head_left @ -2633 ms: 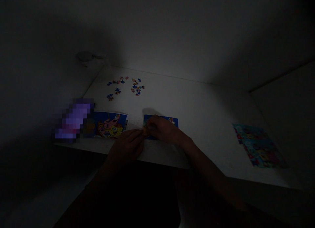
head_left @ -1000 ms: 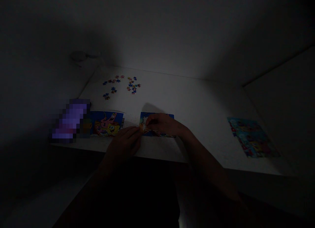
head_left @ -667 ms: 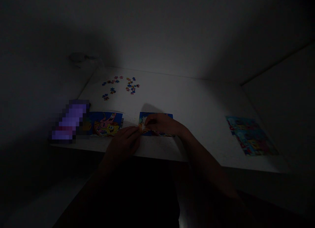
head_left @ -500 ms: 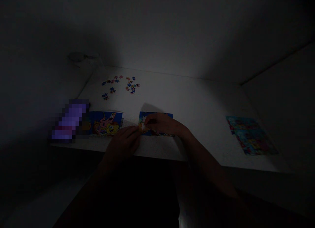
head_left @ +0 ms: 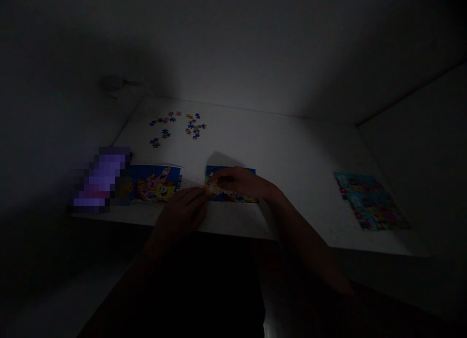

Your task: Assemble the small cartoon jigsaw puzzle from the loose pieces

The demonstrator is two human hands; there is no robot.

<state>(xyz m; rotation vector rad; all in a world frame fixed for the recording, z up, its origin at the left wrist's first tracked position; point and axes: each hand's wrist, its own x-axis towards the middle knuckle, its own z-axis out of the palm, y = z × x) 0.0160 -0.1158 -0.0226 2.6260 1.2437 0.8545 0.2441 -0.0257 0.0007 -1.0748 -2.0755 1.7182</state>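
A partly built blue cartoon puzzle [head_left: 248, 172] lies near the front edge of the white table, largely covered by my right hand [head_left: 241, 181]. The fingers of that hand are bent down over its left part, and what they pinch, if anything, is too dark to make out. My left hand [head_left: 184, 206] rests at the puzzle's lower left corner, its fingers together and their tips touching the edge. Left of the hands lies a printed cartoon picture [head_left: 155, 182]. Behind it are several loose puzzle pieces [head_left: 196, 126] in small groups.
A pixelated, lit purple device [head_left: 102, 177] lies at the table's left end. Another colourful sheet [head_left: 372, 199] is on the right of the white table [head_left: 292, 158]. Walls rise behind and beside the table, and a pale round object [head_left: 113, 82] is at the back left.
The fingers of my right hand have shifted slightly over the left part of the puzzle. My left hand stays almost in place.
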